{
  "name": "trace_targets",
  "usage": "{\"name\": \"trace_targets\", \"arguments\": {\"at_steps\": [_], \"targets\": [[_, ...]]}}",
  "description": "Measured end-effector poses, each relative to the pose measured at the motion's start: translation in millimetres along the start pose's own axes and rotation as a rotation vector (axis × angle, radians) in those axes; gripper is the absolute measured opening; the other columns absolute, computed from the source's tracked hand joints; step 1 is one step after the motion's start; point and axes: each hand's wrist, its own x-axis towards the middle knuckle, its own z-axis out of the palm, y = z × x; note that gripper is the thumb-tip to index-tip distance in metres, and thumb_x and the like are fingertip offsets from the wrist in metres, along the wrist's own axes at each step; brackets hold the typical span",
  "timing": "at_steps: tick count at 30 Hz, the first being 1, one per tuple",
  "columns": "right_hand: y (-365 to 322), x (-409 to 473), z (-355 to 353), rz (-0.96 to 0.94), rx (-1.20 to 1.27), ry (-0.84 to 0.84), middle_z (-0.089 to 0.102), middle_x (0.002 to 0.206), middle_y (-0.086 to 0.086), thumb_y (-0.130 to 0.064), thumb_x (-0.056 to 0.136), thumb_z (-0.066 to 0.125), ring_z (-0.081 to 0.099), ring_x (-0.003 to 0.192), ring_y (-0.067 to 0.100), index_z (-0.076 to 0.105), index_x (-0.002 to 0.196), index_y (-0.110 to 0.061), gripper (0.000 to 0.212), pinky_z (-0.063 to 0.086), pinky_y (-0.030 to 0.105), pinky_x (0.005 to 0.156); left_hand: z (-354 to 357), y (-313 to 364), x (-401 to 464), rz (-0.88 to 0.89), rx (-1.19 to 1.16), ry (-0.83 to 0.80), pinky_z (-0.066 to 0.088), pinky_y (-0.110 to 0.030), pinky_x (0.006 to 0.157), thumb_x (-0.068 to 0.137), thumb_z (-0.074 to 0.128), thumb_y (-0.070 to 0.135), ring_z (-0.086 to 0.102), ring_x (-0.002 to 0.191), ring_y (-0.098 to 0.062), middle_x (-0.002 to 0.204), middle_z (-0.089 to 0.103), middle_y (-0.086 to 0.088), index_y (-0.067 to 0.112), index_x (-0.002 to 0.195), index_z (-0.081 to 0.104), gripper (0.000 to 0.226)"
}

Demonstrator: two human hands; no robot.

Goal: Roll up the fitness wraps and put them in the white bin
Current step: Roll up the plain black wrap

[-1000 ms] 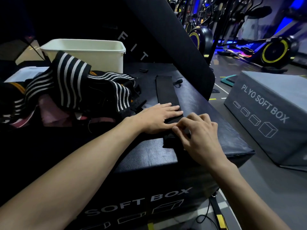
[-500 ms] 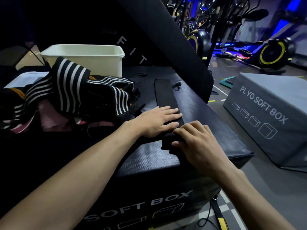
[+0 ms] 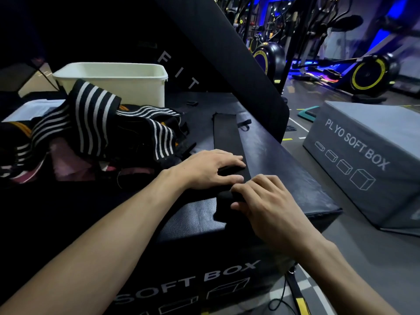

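**Black wrap being rolled at the near end**

Right hand (image 3: 266, 205): fingers (image 3: 242, 191) curled over and thumb tucked beneath, pinching the small rolled-up near end of the black wrap (image 3: 227, 142). Left hand (image 3: 210, 169): fingers (image 3: 234, 160) slightly spread and nearly straight, pressing flat on the wrap just beyond the roll; fingertips of the two hands almost touching.

Lying lengthwise on top of the black soft box (image 3: 200, 219), close to its right edge, roll toward the near right corner, flat remainder stretching away to the far side. Small black loop (image 3: 244, 125) beside the wrap's far end, on its right.

Heaped on the left part of the box top: pile of wraps (image 3: 97, 123), black with white stripes, some pink cloth showing underneath. Behind the pile, toward the far left corner: white bin (image 3: 127, 85), upright; contents hidden by its wall.

Leaning across the back: large black pad (image 3: 227, 55) lettered FIT. On the floor to the right, well apart: grey soft box (image 3: 372, 160). Farther back: exercise bikes (image 3: 370, 73) with yellow-rimmed wheels, under blue light.
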Motion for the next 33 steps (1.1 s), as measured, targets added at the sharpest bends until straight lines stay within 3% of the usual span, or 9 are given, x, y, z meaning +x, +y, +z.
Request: {"name": "trace_targets", "arguments": {"at_steps": [4,8,13,15,21,26,29,33], "targets": [[-9,-7,-10,0.012,-0.005,-0.058,0.061,0.087,-0.005,-0.038,0.103,0.044,0.058,0.087,0.024,0.065,0.101,-0.016,0.030,0.045,0.039,0.083,-3,-5,0,-0.013,-0.042,-0.046,0.021,-0.032,0.125,0.100,0.051,0.058,0.026,0.152,-0.007,0.160,0.039,0.018,0.050,0.142,0.054,0.042],[-12,-6,-5,0.136,0.036,-0.071,0.060,0.103,0.000,-0.038,0.101,0.043,0.054,0.099,0.027,0.065,0.103,-0.016,0.031,0.046,0.042,0.080,-1,-6,3,-0.010,-0.055,-0.049,0.021,-0.034,0.125,0.103,0.049,0.051,0.027,0.152,-0.010,0.161,0.040,0.014,0.048,0.142,0.055,0.039],[-6,4,2,0.186,0.187,-0.129,0.059,0.098,0.003,-0.038,0.103,0.039,0.053,0.085,0.028,0.068,0.101,-0.014,0.038,0.051,0.048,0.072,-1,-6,3,-0.013,-0.045,-0.050,0.020,-0.033,0.125,0.105,0.048,0.050,0.026,0.153,-0.012,0.161,0.039,0.012,0.046,0.144,0.053,0.040],[-3,6,1,0.176,0.239,-0.116,0.061,0.095,0.002,-0.037,0.102,0.040,0.054,0.082,0.027,0.070,0.098,-0.014,0.038,0.052,0.043,0.071,-1,-5,3,-0.025,-0.042,-0.060,0.019,-0.034,0.126,0.105,0.047,0.050,0.023,0.154,-0.012,0.163,0.036,0.012,0.046,0.145,0.051,0.041],[-1,8,-3,0.213,0.315,-0.079,0.066,0.093,-0.001,-0.039,0.100,0.044,0.065,0.085,0.026,0.075,0.103,-0.017,0.039,0.056,0.040,0.069,1,1,8,-0.082,0.022,-0.094,0.015,-0.038,0.127,0.106,0.039,0.053,0.011,0.157,-0.013,0.169,0.023,0.011,0.046,0.153,0.038,0.048],[-4,6,-1,0.224,0.287,-0.043,0.068,0.094,-0.003,-0.037,0.100,0.045,0.065,0.084,0.024,0.073,0.110,-0.019,0.034,0.056,0.039,0.069,5,10,13,-0.085,0.109,-0.168,-0.001,-0.031,0.126,0.111,0.025,0.044,0.002,0.159,-0.018,0.172,0.008,0.003,0.039,0.162,0.017,0.052],[-7,4,0,0.216,0.250,-0.042,0.065,0.092,-0.005,-0.036,0.101,0.046,0.063,0.082,0.022,0.071,0.109,-0.021,0.030,0.055,0.038,0.068,3,8,16,-0.065,0.201,-0.155,0.015,-0.044,0.126,0.106,0.022,0.047,0.015,0.153,-0.021,0.170,0.018,0.005,0.050,0.158,0.020,0.053],[-7,1,-3,0.223,0.271,-0.070,0.067,0.096,-0.007,-0.039,0.102,0.045,0.061,0.085,0.018,0.070,0.110,-0.022,0.032,0.055,0.037,0.070,-8,13,31,-0.050,0.260,-0.136,0.034,-0.043,0.108,0.102,0.033,0.045,0.034,0.120,-0.019,0.146,0.041,0.012,0.054,0.140,0.042,0.041]]}}
